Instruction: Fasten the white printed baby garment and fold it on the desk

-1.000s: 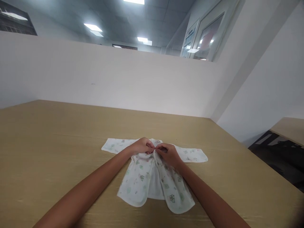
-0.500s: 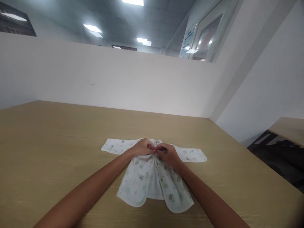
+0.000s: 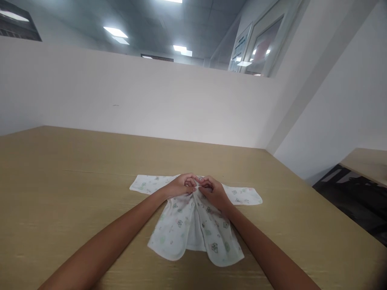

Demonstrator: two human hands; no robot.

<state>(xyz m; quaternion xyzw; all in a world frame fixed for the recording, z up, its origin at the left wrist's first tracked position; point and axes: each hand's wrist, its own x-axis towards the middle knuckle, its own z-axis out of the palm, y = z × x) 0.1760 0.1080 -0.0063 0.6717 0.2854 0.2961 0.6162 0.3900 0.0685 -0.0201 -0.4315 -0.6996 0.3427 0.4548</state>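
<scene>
A small white baby jacket [image 3: 178, 225] printed with green and grey animals lies spread on the table, its sleeves stretched out to both sides. Its two front panels meet near the neck and fall apart lower down, showing the plain inside of the back. My left hand [image 3: 183, 185] pinches the front edge just below the collar. Opposite it, my right hand [image 3: 212, 191] pinches the other front edge, the fingertips of both hands nearly touching. Whatever fastener lies between the fingertips is hidden by them.
The jacket rests on a wide tan table [image 3: 90, 161]. A low white wall [image 3: 157, 100] rises along its far edge, and another white wall stands at the right. Beyond the right edge is a lower wooden surface [image 3: 369, 163] with dark shapes beneath it.
My fingers have shifted slightly at the neck, with both index fingers now raised and arched towards each other. The jacket's lower hem has moved very little.
</scene>
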